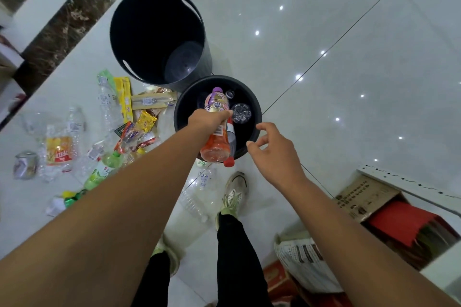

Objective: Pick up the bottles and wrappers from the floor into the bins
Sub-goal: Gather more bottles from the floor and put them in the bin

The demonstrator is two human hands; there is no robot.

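My left hand (208, 118) grips a bottle of orange-pink drink (215, 142) with a purple cap, held over the small black bin (254, 107). Inside that bin lie a clear bottle (240, 112) and a bottle with a red cap (229, 161) leaning at the near rim. My right hand (273, 151) hovers beside the bin's right rim, fingers loosely curled, holding nothing. A larger black bin (139, 20) stands behind, with nothing in it. Bottles and wrappers (129, 117) lie scattered on the floor to the left.
A crushed can (25, 164) and clear bottles (74, 127) lie at far left. Another clear bottle (197, 194) lies by my shoes (234, 194). Cardboard boxes (369, 197) and a newspaper (304, 259) sit at the lower right. A marble wall base (57, 32) runs along the left.
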